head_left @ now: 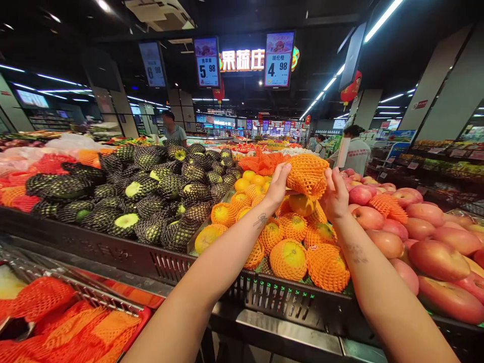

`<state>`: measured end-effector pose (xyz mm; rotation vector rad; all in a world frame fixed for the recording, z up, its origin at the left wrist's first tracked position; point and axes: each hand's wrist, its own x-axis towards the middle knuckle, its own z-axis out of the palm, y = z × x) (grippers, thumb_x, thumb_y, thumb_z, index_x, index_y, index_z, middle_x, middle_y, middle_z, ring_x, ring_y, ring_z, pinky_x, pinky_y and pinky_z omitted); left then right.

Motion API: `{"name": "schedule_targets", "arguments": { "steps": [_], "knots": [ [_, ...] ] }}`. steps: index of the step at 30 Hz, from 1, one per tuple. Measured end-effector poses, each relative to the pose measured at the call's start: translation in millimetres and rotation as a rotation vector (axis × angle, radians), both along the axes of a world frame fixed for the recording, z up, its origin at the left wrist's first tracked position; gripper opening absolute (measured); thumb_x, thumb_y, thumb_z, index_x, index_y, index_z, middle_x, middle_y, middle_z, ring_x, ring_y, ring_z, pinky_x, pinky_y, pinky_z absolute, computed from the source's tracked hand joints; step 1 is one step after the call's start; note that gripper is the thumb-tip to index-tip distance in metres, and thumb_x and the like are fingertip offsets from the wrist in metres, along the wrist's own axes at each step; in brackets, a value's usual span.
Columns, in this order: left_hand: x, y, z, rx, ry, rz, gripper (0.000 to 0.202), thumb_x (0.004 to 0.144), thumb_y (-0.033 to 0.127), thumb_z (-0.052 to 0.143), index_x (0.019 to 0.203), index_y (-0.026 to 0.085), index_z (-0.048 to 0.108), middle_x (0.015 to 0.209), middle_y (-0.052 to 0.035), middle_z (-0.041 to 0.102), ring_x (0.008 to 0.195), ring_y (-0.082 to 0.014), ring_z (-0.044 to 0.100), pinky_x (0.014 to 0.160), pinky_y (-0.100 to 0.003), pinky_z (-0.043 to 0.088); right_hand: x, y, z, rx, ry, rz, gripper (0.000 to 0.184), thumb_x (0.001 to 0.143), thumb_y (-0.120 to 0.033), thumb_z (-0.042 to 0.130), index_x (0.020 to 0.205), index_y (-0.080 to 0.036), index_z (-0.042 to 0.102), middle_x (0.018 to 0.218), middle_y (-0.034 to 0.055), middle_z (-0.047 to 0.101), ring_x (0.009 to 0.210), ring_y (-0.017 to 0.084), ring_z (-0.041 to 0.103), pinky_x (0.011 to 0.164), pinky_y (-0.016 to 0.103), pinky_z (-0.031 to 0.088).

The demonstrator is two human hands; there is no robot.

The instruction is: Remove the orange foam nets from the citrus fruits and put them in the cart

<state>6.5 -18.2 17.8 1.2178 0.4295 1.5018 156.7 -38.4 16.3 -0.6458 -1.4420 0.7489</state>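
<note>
Between my raised hands is an orange foam fruit net (308, 175), held above the pile of oranges. My left hand (278, 187) grips its left side, and my right hand (336, 196) has its fingers curled at the right side. Whether a fruit fills the net is hidden. Just under it sits a bare-topped orange (301, 204). Around and below lie several oranges in orange foam nets, such as a netted orange (288, 258) at the front of the black crate (280, 297).
Melons in black nets (151, 189) fill the left bin. Apples (440, 259) are heaped at right, with a loose net (388, 207) on them. A red-rimmed basket (141, 317) of nets stands lower left. People (357, 151) stand beyond the display; price screens (279, 59) hang overhead.
</note>
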Motion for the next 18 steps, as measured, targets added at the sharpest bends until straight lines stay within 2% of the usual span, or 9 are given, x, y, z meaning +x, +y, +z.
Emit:
{"name": "schedule_targets", "arguments": {
  "steps": [3, 6, 8, 10, 14, 18],
  "knots": [
    [-2, 2, 0.4, -0.009, -0.005, 0.072, 0.034, 0.09, 0.054, 0.061, 0.107, 0.025, 0.054, 0.119, -0.0066, 0.06, 0.116, -0.0268, 0.061, 0.085, -0.04, 0.061, -1, -3, -2.1, -0.067, -0.008, 0.054, 0.058, 0.071, -0.062, 0.069, 0.119, -0.032, 0.057, 0.123, 0.0036, 0.066, 0.119, 0.029, 0.063, 0.089, 0.043, 0.058],
    [-2, 0, 0.6, -0.001, 0.028, 0.097, 0.037, 0.092, 0.055, 0.059, 0.112, 0.025, 0.052, 0.12, -0.007, 0.061, 0.115, -0.0272, 0.061, 0.087, -0.043, 0.06, -4, 0, -6.4, -0.09, -0.035, -0.007, 0.058, 0.066, -0.049, 0.073, 0.119, -0.034, 0.056, 0.122, 0.0022, 0.066, 0.117, 0.028, 0.062, 0.09, 0.043, 0.057],
    [-1, -2, -0.2, 0.054, 0.076, 0.106, 0.037, 0.093, 0.054, 0.057, 0.116, 0.025, 0.051, 0.123, -0.0075, 0.061, 0.118, -0.0273, 0.06, 0.095, -0.047, 0.057, -6, 4, -8.0, -0.082, -0.03, -0.044, 0.055, 0.068, -0.049, 0.07, 0.119, -0.033, 0.056, 0.122, 0.0025, 0.066, 0.116, 0.028, 0.062, 0.091, 0.044, 0.056],
    [0, -3, -1.8, 0.186, 0.121, 0.125, 0.036, 0.095, 0.051, 0.056, 0.118, 0.025, 0.052, 0.128, -0.0079, 0.061, 0.123, -0.0265, 0.057, 0.106, -0.048, 0.049, -6, 7, -7.3, -0.027, -0.043, -0.079, 0.058, 0.067, -0.054, 0.069, 0.119, -0.032, 0.057, 0.121, 0.0031, 0.067, 0.115, 0.029, 0.062, 0.093, 0.046, 0.055],
    [-2, -7, -3.3, 0.471, 0.199, 0.118, 0.038, 0.094, 0.051, 0.058, 0.122, 0.025, 0.056, 0.132, -0.0079, 0.061, 0.127, -0.0256, 0.055, 0.117, -0.044, 0.036, -2, 9, -1.0, 0.117, -0.122, -0.136, 0.067, 0.059, -0.061, 0.076, 0.116, -0.029, 0.06, 0.112, 0.0046, 0.07, 0.116, 0.033, 0.06, 0.099, 0.049, 0.052],
    [-9, -18, 1.5, 0.51, 0.28, 0.126, 0.031, 0.091, 0.043, 0.064, 0.118, 0.027, 0.062, 0.131, -0.0066, 0.063, 0.129, -0.0261, 0.054, 0.117, -0.041, 0.034, 1, 4, 3.3, 0.128, -0.073, -0.094, 0.044, 0.062, -0.056, 0.08, 0.095, -0.031, 0.064, 0.094, 0.0024, 0.069, 0.113, 0.032, 0.063, 0.094, 0.045, 0.057]
  ]
}}
